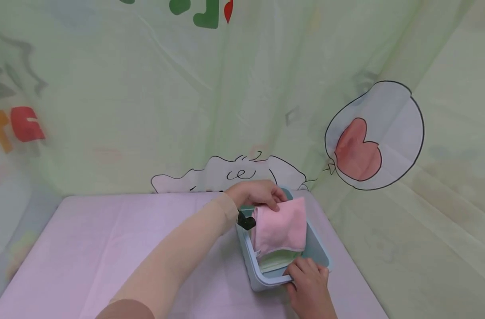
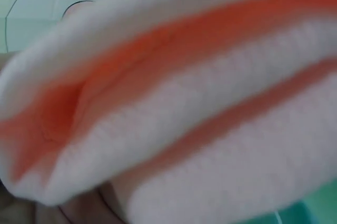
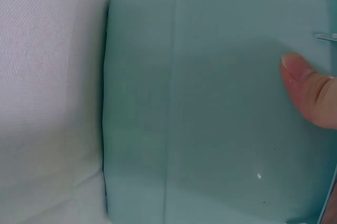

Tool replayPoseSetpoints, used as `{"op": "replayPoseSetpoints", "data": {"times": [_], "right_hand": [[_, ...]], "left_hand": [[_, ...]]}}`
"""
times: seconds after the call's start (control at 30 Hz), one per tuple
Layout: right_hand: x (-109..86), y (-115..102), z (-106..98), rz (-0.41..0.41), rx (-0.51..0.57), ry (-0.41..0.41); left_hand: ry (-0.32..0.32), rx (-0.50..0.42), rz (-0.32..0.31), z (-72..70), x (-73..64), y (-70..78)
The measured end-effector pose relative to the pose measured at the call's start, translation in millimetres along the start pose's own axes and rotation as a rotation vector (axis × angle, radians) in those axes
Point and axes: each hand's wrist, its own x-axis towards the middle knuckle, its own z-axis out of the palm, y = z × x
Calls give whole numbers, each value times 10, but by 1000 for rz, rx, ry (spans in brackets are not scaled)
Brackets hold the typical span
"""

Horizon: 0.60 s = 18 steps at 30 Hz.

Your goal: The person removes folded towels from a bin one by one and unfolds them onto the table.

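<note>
A folded pink cloth [image 1: 282,227] stands tilted in a light blue plastic bin [image 1: 317,249], on top of a pale green cloth [image 1: 277,261]. At the bin's far end my left hand [image 1: 261,193] pinches the pink cloth's upper edge. Up close in the left wrist view, the pink cloth's layered folds [image 2: 210,87] cover most of the fingers. My right hand [image 1: 310,285] grips the bin's near rim, fingers over the inside. Its thumb [image 3: 308,89] presses the outer wall in the right wrist view.
The bin stands on a bed-like surface with a lilac cover [image 1: 146,230], near its right edge. Behind and to the right hang pale green fabric walls [image 1: 146,110] with printed drawings, one a balloon [image 1: 397,133]. A black wrist camera [image 1: 246,220] sits at the left wrist.
</note>
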Motion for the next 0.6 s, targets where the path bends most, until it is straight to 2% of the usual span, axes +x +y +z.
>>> {"op": "replayPoseSetpoints", "data": {"times": [0.27, 0.6], "right_hand": [[-11, 13, 19, -6, 17, 21], [5, 60, 68, -5, 8, 32]], "left_hand": [[-10, -75, 39, -74, -164, 143], [3, -82, 66, -175, -380, 279]]}}
